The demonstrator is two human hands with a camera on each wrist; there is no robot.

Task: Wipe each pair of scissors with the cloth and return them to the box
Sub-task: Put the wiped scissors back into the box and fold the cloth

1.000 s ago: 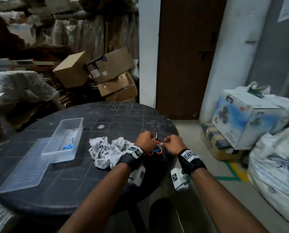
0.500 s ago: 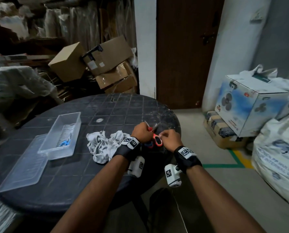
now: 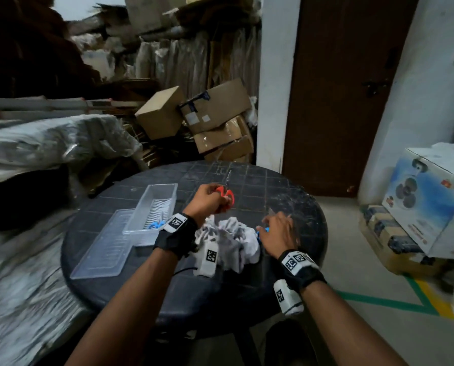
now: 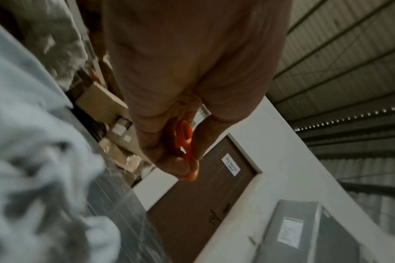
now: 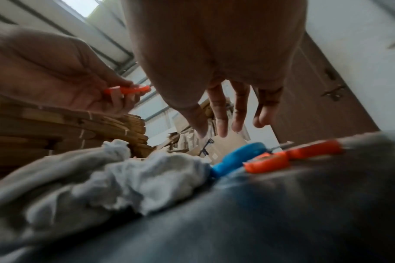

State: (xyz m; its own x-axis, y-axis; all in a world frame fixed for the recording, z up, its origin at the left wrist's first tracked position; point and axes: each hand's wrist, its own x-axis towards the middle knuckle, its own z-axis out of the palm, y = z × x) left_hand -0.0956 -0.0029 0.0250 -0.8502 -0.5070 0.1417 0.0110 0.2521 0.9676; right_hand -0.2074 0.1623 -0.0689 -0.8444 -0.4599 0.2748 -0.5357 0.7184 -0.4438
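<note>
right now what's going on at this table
A person is cleaning scissors at a round table. The left hand grips orange scissors by the handles, lifted, blades pointing away. The right hand, fingers straight, reaches down over a blue pair and another orange pair lying beside the cloth. The clear box sits to the left with something blue inside.

Clear smooth plastic box (image 3: 159,207), ribbed inside; flat clear plastic lid (image 3: 103,249); crumpled matt white cloth (image 3: 233,239); orange glossy-plastic-handled scissors (image 3: 225,192), thin metal blades; dark scuffed grid-textured round table (image 3: 281,191)
</note>
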